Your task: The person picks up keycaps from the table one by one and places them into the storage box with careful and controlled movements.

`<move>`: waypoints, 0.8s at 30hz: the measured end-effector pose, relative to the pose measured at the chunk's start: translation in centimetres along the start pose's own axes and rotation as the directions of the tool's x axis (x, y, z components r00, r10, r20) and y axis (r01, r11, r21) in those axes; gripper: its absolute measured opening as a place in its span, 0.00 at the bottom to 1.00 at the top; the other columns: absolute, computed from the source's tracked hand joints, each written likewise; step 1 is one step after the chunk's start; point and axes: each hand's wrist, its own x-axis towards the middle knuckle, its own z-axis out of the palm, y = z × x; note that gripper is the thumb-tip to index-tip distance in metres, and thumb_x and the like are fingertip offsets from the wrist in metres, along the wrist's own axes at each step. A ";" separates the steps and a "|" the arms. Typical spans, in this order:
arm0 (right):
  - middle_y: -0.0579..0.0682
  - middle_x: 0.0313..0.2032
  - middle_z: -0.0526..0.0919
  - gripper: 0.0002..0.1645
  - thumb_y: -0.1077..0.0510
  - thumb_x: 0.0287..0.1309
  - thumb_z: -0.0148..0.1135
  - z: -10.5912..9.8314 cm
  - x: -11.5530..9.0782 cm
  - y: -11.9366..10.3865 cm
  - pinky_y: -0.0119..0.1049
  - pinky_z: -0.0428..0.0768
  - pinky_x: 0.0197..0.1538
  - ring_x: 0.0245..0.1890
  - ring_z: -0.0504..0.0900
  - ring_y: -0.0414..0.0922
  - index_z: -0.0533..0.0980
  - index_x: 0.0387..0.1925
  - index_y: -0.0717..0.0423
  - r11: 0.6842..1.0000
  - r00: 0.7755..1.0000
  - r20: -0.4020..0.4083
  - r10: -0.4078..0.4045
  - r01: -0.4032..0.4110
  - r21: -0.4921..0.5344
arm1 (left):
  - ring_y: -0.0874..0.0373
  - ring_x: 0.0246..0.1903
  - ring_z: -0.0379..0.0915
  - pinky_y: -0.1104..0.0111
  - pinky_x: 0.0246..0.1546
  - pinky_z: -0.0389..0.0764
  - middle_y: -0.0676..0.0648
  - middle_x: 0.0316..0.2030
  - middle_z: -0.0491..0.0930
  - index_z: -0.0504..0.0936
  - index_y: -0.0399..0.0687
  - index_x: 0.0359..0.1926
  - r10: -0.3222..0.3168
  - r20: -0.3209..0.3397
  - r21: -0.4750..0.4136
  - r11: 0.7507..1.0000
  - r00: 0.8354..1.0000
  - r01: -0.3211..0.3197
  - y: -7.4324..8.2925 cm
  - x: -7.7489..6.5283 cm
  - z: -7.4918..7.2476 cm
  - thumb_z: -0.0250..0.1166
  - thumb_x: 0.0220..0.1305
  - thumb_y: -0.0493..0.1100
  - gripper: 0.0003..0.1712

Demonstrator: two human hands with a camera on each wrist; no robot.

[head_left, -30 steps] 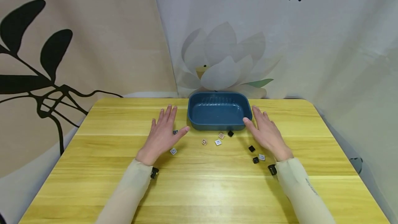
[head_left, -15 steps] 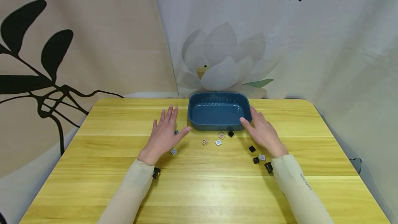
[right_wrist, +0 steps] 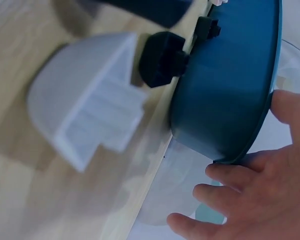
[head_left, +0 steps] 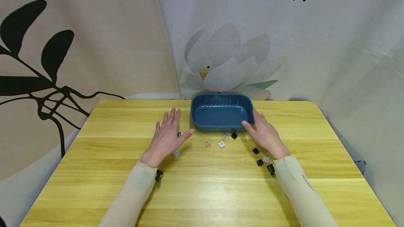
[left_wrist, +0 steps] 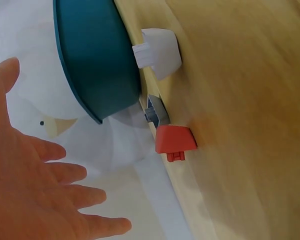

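Observation:
A blue rectangular dish (head_left: 224,129) stands at the back of the table. My left hand (head_left: 165,137) hovers left of it with fingers spread, apart from the dish and holding nothing. By that hand lie upturned keycaps: a white one (left_wrist: 162,52), a small grey one (left_wrist: 157,110) and a red one (left_wrist: 175,140), the red one hidden in the head view. My right hand (head_left: 266,134) is at the dish's right end, fingers extended along its side and thumb at the rim. Near it lie a white keycap (right_wrist: 90,95) and black keycaps (right_wrist: 162,59).
More loose keycaps lie in front of the dish, among them a pinkish one (head_left: 207,144), a white one (head_left: 221,144) and a black one (head_left: 234,135). The wooden table (head_left: 202,192) ends at a printed cloth backdrop (head_left: 240,45) behind the dish.
My right hand has moved left and slightly down, coming to the dish's right end. The dish has barely shifted, if at all. The left hand has hardly moved.

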 end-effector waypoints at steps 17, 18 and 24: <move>0.66 0.80 0.50 0.52 0.33 0.78 0.44 0.8 0.4 -1.6 0.69 0.54 0.73 0.79 0.47 0.67 0.44 0.81 0.66 0.999 1.000 0.009 -0.030 0.030 -0.039 | 0.34 0.80 0.33 0.29 0.70 0.43 0.40 0.83 0.35 0.46 0.43 0.83 -0.016 0.039 -0.007 1.000 0.999 0.017 0.6 2.1 0.8 0.50 0.68 0.79 0.60; 0.65 0.80 0.50 0.52 0.33 0.78 0.44 0.9 0.4 -1.6 0.70 0.54 0.72 0.78 0.48 0.68 0.44 0.81 0.66 0.999 0.999 0.006 -0.031 0.031 -0.041 | 0.34 0.80 0.32 0.29 0.71 0.43 0.40 0.83 0.34 0.45 0.43 0.83 -0.019 0.047 -0.005 1.000 0.999 0.019 0.7 2.3 0.9 0.49 0.68 0.80 0.61; 0.63 0.81 0.49 0.57 0.25 0.74 0.39 0.9 0.0 -1.7 0.76 0.51 0.70 0.78 0.49 0.70 0.44 0.82 0.63 0.998 1.000 -0.002 -0.017 0.016 -0.062 | 0.35 0.80 0.31 0.29 0.70 0.42 0.40 0.83 0.33 0.41 0.42 0.83 -0.024 0.076 0.002 1.000 0.997 0.024 0.8 3.1 1.1 0.49 0.68 0.80 0.62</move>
